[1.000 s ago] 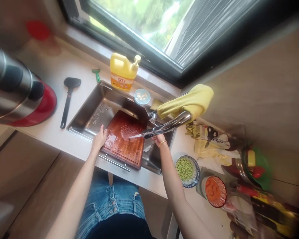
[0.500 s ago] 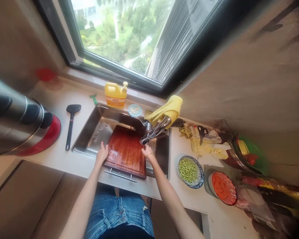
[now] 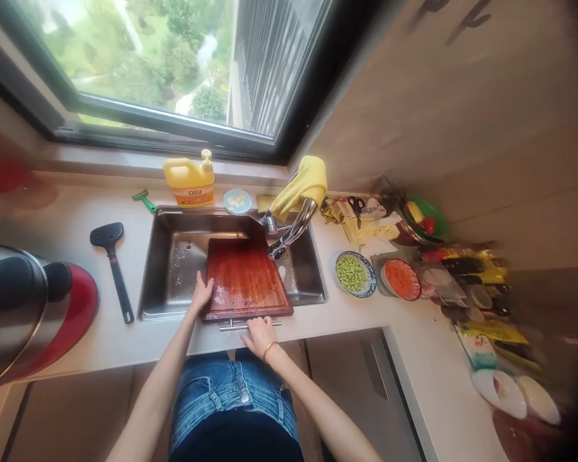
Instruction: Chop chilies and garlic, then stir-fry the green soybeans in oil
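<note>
A wet reddish-brown wooden cutting board (image 3: 248, 276) lies tilted over the steel sink (image 3: 173, 282), its near edge at the counter's front. My left hand (image 3: 202, 292) holds the board's left side, thumb raised and the other fingers partly hidden. At the near edge is a metal bar handle (image 3: 231, 326). My right hand (image 3: 261, 335) is closed over the near edge beside this bar, its fingertips at the board. The chrome faucet (image 3: 298, 228), draped with a yellow cloth (image 3: 306, 183), reaches over the board's far right corner.
Left of the sink are a black spatula (image 3: 113, 266) and a red-based appliance (image 3: 72, 314). Behind it stand a green peeler (image 3: 145, 201), a yellow soap jug (image 3: 190, 186) and a small dish (image 3: 237, 201). On the right are bowls of green beans (image 3: 352, 273) and orange-red pieces (image 3: 402, 280).
My right hand has moved from the board's right side to its near edge. My left hand stays at the left side. The view has swung right.
</note>
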`<state>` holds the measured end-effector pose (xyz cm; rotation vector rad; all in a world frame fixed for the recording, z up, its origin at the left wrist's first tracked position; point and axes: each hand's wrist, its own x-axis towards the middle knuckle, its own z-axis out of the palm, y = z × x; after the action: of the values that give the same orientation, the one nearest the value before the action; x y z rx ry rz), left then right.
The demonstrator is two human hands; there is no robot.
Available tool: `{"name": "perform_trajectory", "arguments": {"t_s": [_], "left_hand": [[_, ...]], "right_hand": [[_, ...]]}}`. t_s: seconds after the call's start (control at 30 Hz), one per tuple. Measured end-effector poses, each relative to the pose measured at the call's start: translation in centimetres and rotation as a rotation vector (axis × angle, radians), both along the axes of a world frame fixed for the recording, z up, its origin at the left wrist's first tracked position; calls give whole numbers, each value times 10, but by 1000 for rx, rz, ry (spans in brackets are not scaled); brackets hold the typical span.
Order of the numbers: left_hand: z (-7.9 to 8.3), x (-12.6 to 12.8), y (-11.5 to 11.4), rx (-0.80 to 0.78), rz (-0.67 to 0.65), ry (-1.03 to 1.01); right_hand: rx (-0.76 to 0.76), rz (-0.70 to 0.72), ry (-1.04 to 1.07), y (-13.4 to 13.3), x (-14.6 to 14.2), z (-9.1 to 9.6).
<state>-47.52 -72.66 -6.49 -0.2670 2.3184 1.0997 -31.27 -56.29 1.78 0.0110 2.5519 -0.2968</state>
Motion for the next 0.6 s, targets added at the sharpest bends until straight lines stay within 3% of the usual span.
{"name": "perform_trajectory", "arguments": {"t_s": [0.1,0.17,0.37,0.5,0.6], "left_hand": [[8,-4,-1,47,1,5],[19,-6,-2,90,-1,6],[63,-2,-1,316,-6,-62],[97,36,2,567,73,-99],[123,69,1,750,13,-60]], "right_hand": [[11,4,-66,3,-9,12],[16,-3,-40,15,-17,32],[136,-13,258,57,-62,130],[159,49,291,78,-77,197],[151,99,282,104,-72,239]]}}
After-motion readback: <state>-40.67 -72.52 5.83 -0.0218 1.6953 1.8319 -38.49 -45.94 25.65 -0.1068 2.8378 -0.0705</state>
